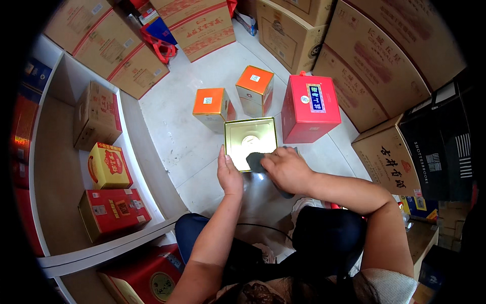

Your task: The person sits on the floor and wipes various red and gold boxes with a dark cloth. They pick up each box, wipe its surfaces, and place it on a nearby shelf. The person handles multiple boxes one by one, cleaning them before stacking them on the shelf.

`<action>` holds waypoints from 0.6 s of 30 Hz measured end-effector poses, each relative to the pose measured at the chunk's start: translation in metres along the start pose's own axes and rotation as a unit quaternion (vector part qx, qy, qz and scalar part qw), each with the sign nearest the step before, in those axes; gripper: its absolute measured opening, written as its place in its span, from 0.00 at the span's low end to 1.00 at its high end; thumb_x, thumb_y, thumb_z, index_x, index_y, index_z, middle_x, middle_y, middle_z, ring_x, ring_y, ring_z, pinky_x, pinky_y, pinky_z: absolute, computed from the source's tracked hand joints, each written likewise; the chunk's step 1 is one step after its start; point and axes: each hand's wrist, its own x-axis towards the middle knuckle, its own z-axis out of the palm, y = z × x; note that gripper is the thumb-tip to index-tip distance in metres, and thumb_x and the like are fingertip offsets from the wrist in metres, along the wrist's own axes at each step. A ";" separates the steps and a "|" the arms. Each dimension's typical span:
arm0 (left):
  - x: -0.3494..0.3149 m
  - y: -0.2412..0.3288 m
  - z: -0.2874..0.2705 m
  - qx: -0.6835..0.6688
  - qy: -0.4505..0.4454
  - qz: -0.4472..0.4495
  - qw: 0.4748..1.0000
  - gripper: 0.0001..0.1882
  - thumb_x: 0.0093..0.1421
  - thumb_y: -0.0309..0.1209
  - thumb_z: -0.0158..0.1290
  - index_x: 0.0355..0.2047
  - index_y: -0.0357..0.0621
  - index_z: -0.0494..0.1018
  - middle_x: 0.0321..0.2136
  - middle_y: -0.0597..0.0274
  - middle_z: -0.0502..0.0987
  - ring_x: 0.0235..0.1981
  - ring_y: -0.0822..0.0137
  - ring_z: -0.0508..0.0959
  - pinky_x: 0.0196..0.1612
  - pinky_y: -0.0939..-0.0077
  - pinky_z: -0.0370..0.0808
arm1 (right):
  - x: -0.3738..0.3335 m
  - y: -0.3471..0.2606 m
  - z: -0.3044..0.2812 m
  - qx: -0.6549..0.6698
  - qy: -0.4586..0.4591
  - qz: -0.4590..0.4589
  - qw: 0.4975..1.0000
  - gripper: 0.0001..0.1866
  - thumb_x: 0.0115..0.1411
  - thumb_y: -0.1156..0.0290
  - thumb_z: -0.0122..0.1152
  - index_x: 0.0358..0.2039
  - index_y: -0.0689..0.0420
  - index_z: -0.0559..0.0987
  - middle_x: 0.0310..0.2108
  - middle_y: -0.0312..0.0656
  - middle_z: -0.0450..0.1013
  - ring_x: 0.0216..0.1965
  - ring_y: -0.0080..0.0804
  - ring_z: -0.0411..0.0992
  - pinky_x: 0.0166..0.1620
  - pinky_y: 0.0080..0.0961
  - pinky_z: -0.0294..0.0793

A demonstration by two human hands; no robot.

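Note:
A square gold box (237, 133) with a raised rim and a round mark in its middle is between my hands, its flat face toward me. My left hand (231, 175) grips its left edge, thumb near the rim. My right hand (289, 171) is closed around a dark grey cloth (255, 161), which touches the box's lower right corner; part of the cloth hangs below the hand. Just beyond stand two boxes with orange tops, one at the left (208, 101) and one farther back (254, 80). A large red box (310, 106) stands to their right on the floor.
White shelves (147, 152) at the left hold a brown carton (96, 116), a yellow box (112, 166) and a red box (114, 213). Stacked cartons (369, 61) line the right and the back (202, 33). A black carton (438, 147) stands at far right. A dark cable (266, 227) runs between my knees.

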 end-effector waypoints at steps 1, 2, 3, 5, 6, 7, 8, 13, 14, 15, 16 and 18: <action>0.000 0.000 -0.001 0.004 0.001 -0.007 1.000 0.20 0.65 0.30 0.35 0.57 0.39 0.60 0.50 0.50 0.69 0.49 0.61 0.70 0.52 0.74 0.64 | -0.005 0.005 -0.001 0.051 0.041 0.000 0.998 0.13 0.48 0.74 0.54 0.36 0.59 0.71 0.34 0.44 0.72 0.39 0.43 0.68 0.41 0.37 0.66; 0.001 0.000 -0.001 0.008 0.001 0.002 1.000 0.20 0.65 0.30 0.35 0.57 0.39 0.60 0.50 0.50 0.69 0.49 0.61 0.70 0.52 0.74 0.65 | -0.010 0.010 -0.001 0.103 0.084 0.001 0.991 0.15 0.47 0.75 0.55 0.38 0.60 0.71 0.35 0.45 0.72 0.41 0.44 0.68 0.43 0.37 0.66; 0.001 -0.001 -0.001 0.014 0.002 0.010 1.000 0.20 0.65 0.30 0.35 0.57 0.39 0.59 0.50 0.50 0.69 0.49 0.61 0.70 0.52 0.74 0.65 | -0.013 0.015 0.000 0.154 0.126 0.001 0.980 0.17 0.47 0.76 0.57 0.40 0.60 0.71 0.36 0.46 0.72 0.42 0.46 0.67 0.44 0.37 0.67; 0.001 -0.001 -0.002 0.025 0.000 0.019 1.000 0.21 0.65 0.30 0.35 0.57 0.39 0.59 0.50 0.50 0.69 0.49 0.61 0.70 0.52 0.74 0.65 | -0.015 0.028 0.007 0.206 0.222 0.097 0.948 0.21 0.51 0.75 0.58 0.46 0.61 0.68 0.41 0.52 0.69 0.44 0.51 0.66 0.48 0.36 0.66; 0.001 0.001 -0.002 0.030 -0.004 0.018 0.999 0.21 0.65 0.30 0.35 0.57 0.39 0.59 0.50 0.50 0.69 0.49 0.61 0.70 0.52 0.74 0.64 | -0.016 0.031 0.016 0.267 0.217 0.151 0.927 0.20 0.55 0.71 0.55 0.48 0.62 0.66 0.43 0.54 0.68 0.46 0.51 0.66 0.49 0.36 0.65; 0.000 0.004 -0.002 0.037 -0.008 0.018 0.999 0.21 0.65 0.30 0.35 0.57 0.39 0.59 0.50 0.50 0.69 0.49 0.62 0.70 0.52 0.74 0.64 | -0.016 0.034 0.027 0.327 0.210 0.204 0.899 0.20 0.59 0.68 0.52 0.50 0.63 0.64 0.45 0.55 0.67 0.47 0.51 0.65 0.50 0.35 0.64; 0.000 0.006 -0.003 0.030 -0.016 0.013 0.999 0.21 0.65 0.30 0.35 0.57 0.39 0.59 0.51 0.51 0.68 0.50 0.62 0.69 0.53 0.75 0.63 | -0.017 0.036 0.047 0.393 0.223 0.219 0.865 0.21 0.61 0.65 0.49 0.50 0.64 0.63 0.46 0.55 0.66 0.48 0.50 0.65 0.51 0.34 0.64; 0.002 0.003 -0.001 0.023 -0.044 -0.004 0.999 0.21 0.66 0.30 0.34 0.58 0.37 0.58 0.52 0.53 0.66 0.52 0.64 0.67 0.55 0.76 0.61 | -0.024 0.064 0.167 0.504 0.261 0.284 0.773 0.26 0.65 0.56 0.39 0.53 0.67 0.60 0.50 0.52 0.65 0.52 0.44 0.63 0.53 0.30 0.62; 0.003 0.004 -0.002 0.032 -0.037 0.005 0.999 0.21 0.66 0.30 0.35 0.58 0.38 0.59 0.52 0.52 0.67 0.51 0.64 0.68 0.54 0.76 0.62 | -0.024 0.062 0.164 0.576 0.224 0.295 0.729 0.27 0.65 0.57 0.42 0.55 0.66 0.58 0.51 0.49 0.65 0.52 0.41 0.63 0.54 0.29 0.61; 0.003 0.006 -0.004 0.040 -0.030 0.014 0.999 0.20 0.65 0.29 0.35 0.57 0.38 0.59 0.51 0.52 0.67 0.51 0.63 0.68 0.54 0.75 0.62 | -0.024 0.058 0.161 0.638 0.190 0.357 0.655 0.27 0.65 0.58 0.42 0.55 0.65 0.59 0.51 0.49 0.65 0.52 0.40 0.62 0.55 0.28 0.60; 0.003 0.007 -0.004 0.048 -0.024 0.023 0.998 0.20 0.65 0.29 0.35 0.57 0.39 0.60 0.51 0.52 0.68 0.50 0.63 0.69 0.53 0.75 0.63 | -0.023 0.053 0.159 0.691 0.154 0.415 0.571 0.26 0.65 0.58 0.42 0.56 0.65 0.59 0.51 0.48 0.65 0.53 0.38 0.62 0.56 0.27 0.59; 0.000 0.011 -0.001 0.039 -0.030 0.013 0.999 0.20 0.65 0.29 0.35 0.57 0.38 0.60 0.51 0.52 0.68 0.50 0.64 0.69 0.53 0.75 0.63 | -0.026 0.051 0.159 0.730 0.125 0.456 0.493 0.25 0.64 0.59 0.43 0.56 0.63 0.60 0.51 0.45 0.65 0.52 0.34 0.62 0.56 0.25 0.58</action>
